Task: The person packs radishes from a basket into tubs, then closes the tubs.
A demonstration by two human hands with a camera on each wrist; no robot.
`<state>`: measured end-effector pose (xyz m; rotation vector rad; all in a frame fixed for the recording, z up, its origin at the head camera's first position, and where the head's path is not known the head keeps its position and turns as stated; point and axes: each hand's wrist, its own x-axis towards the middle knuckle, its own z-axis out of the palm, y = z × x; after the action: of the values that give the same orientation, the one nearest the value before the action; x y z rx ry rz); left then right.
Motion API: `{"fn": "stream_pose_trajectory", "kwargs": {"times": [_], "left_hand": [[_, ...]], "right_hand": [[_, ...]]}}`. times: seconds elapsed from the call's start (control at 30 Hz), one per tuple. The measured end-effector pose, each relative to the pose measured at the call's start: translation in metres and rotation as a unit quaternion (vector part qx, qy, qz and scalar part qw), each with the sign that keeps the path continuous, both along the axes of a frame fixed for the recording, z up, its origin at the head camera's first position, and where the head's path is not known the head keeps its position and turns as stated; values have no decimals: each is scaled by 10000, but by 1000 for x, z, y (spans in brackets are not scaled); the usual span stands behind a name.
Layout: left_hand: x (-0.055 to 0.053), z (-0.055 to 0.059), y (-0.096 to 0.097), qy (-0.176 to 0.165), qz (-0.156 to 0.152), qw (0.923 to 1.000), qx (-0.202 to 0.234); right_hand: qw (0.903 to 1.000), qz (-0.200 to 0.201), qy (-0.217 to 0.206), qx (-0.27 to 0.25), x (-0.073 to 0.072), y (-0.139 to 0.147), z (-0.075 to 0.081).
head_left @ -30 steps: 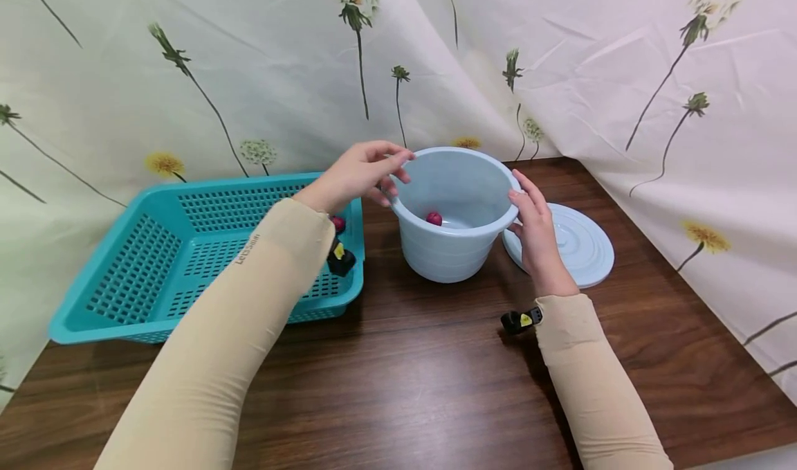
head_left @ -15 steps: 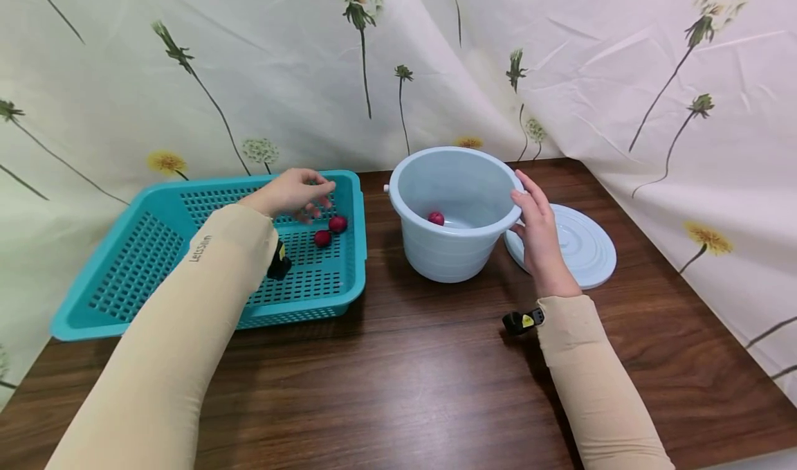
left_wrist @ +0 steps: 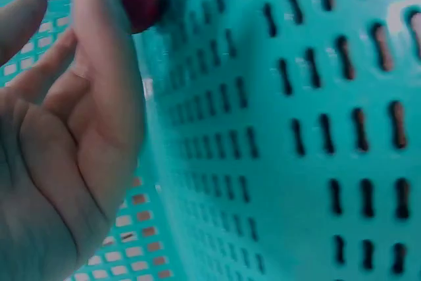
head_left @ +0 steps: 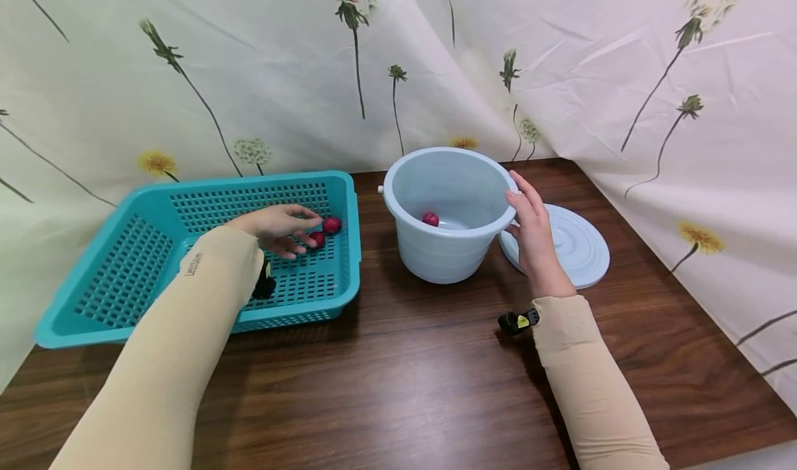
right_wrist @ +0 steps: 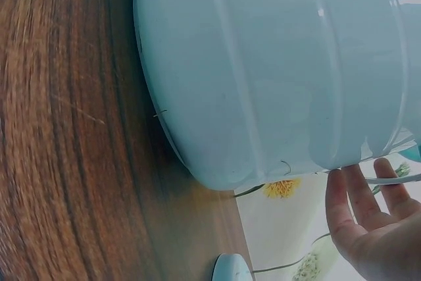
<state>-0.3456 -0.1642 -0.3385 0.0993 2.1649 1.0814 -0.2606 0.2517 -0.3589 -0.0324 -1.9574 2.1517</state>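
My left hand (head_left: 280, 228) is low inside the turquoise basket (head_left: 356, 248), its fingertips right at two small round dark red balls, a nearer one (head_left: 316, 240) and a farther one (head_left: 332, 226). In the left wrist view, one red ball (left_wrist: 141, 1) shows just beyond the loosely bent fingers, by the basket wall. My right hand (head_left: 532, 224) holds the pale blue bucket (head_left: 445, 255) by the right side of its rim. In the right wrist view, its fingers (right_wrist: 339, 208) lie against the bucket's side. Another red ball (head_left: 430, 219) lies inside the bucket.
A pale blue round lid (head_left: 575, 248) lies on the brown wooden table (head_left: 398, 380) to the right of the bucket, partly behind my right hand. Behind the table hangs a white flower-printed cloth (head_left: 280, 61).
My left hand has moved left from the bucket's rim into the basket and down to the red balls. The right hand has stayed on the bucket's rim.
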Motion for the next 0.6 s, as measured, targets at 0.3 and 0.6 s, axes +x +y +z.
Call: {"fn": "stream_pose_trajectory", "kwargs": {"times": [0.3, 0.6], "left_hand": [[1, -10, -3, -408, -153, 9987, -274], [5, -15, -2, -400, -23, 9988, -291]], "right_hand": [[10000, -23, 47, 23, 1, -1, 0], [10000, 15, 26, -44, 3, -2, 0]]}}
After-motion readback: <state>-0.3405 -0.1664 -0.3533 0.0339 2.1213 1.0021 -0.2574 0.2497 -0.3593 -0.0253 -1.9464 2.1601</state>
